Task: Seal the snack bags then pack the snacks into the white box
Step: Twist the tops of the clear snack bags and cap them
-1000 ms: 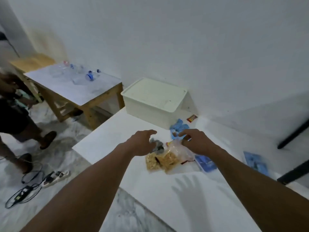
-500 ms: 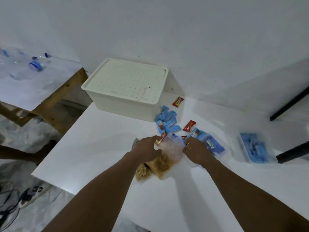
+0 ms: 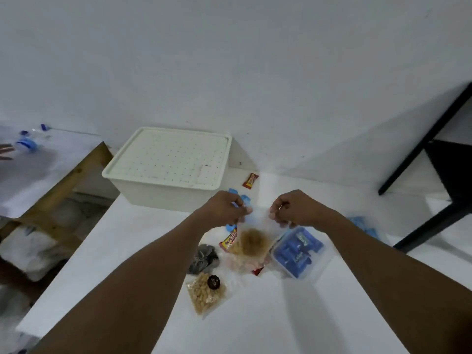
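Observation:
My left hand (image 3: 224, 209) and my right hand (image 3: 293, 209) pinch the two top corners of a clear snack bag (image 3: 254, 241) with brown crumbs, held just above the white table (image 3: 115, 251). Behind my hands stands the white box (image 3: 169, 169) with its dotted lid on. On the table lie a clear bag of peanuts (image 3: 207, 293), a bag of dark snacks (image 3: 203, 259), a clear bag of blue packets (image 3: 297, 252), a yellow-red wrapper (image 3: 229, 240), and a red wrapper (image 3: 250, 180) beside the box.
Loose blue packets (image 3: 364, 226) lie on the right of the table. A wooden table (image 3: 58, 185) with bottles (image 3: 26, 144) stands at left, where another person's fingers (image 3: 5, 150) show. A black frame (image 3: 434, 180) stands at right. The table's left edge runs diagonally.
My hands have lifted the crumb bag off the pile and spread its top between them. The view has tilted down, showing the peanut bag and the dark snack bag.

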The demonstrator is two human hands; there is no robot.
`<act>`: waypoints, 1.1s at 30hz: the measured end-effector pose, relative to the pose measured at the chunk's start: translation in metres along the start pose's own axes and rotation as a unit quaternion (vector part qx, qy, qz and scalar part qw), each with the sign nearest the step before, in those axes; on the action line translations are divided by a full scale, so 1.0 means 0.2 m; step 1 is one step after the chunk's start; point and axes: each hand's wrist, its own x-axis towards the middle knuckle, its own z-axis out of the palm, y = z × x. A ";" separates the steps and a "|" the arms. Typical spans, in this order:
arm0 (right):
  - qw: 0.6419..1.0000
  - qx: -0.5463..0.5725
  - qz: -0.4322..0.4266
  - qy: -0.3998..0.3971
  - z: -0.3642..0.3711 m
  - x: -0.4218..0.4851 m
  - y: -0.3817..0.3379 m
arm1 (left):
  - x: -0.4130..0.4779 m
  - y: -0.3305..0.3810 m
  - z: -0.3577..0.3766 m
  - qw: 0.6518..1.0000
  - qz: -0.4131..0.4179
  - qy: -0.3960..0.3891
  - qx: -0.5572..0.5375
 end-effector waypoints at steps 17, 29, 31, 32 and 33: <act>0.961 0.129 -0.163 0.184 -0.62 -0.72 -0.04 | -0.45 0.79 0.37 0.957 0.173 0.115 -0.203; 0.931 0.283 -0.147 0.175 -0.62 -0.81 0.13 | -0.39 0.88 0.49 0.943 0.130 0.040 -0.304; 0.927 0.295 -0.150 0.176 -0.65 -0.79 0.11 | -0.35 0.89 0.49 0.947 0.133 0.026 -0.290; 0.928 0.293 -0.150 0.175 -0.67 -0.79 0.10 | -0.34 0.90 0.49 0.951 0.140 0.021 -0.274; 0.930 0.287 -0.149 0.173 -0.68 -0.78 0.09 | -0.32 0.90 0.48 0.955 0.148 0.016 -0.257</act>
